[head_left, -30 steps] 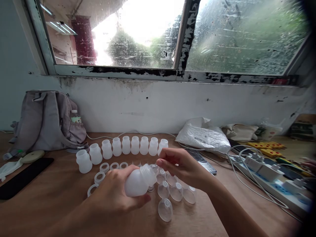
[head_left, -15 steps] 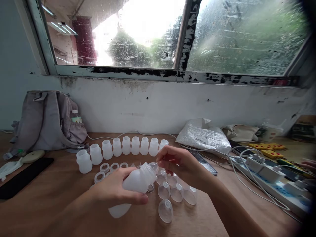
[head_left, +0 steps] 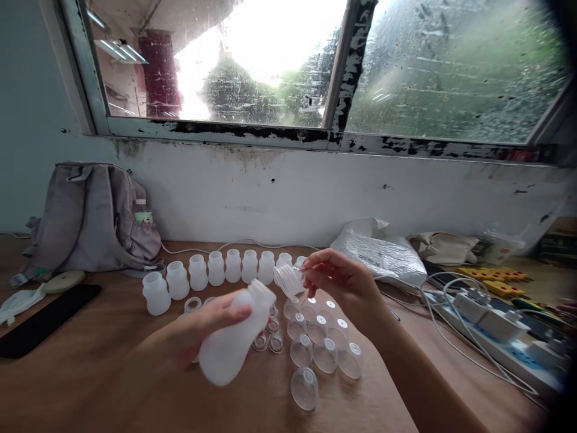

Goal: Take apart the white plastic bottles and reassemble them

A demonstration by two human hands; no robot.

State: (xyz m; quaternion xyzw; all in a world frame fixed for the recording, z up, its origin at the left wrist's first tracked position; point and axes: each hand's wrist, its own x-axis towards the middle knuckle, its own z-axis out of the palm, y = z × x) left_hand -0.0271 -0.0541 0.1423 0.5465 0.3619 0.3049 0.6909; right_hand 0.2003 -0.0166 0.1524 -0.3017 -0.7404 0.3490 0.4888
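My left hand (head_left: 219,316) is closed around a frosted white baby bottle (head_left: 229,349), tilted with its threaded neck up and to the right. My right hand (head_left: 342,285) pinches a clear ribbed piece (head_left: 287,280) by its right end, just beyond the bottle's neck and apart from it. Below that hand stand several clear dome caps (head_left: 325,355) in rows. Small clear round parts (head_left: 276,341) lie to the right of the held bottle. A white ring (head_left: 193,304) shows behind my left hand; other rings are mostly hidden by it.
A curved row of frosted bottles (head_left: 216,268) stands at the back. A grey backpack (head_left: 90,216) and a black flat object (head_left: 49,319) are on the left. On the right are a silver bag (head_left: 383,255), a power strip (head_left: 496,343) with cables, and yellow pieces (head_left: 500,279).
My right hand has moved up and right, with the clear ribbed piece now showing away from the bottle's mouth. The held bottle has tipped more upright. The view has shifted slightly.
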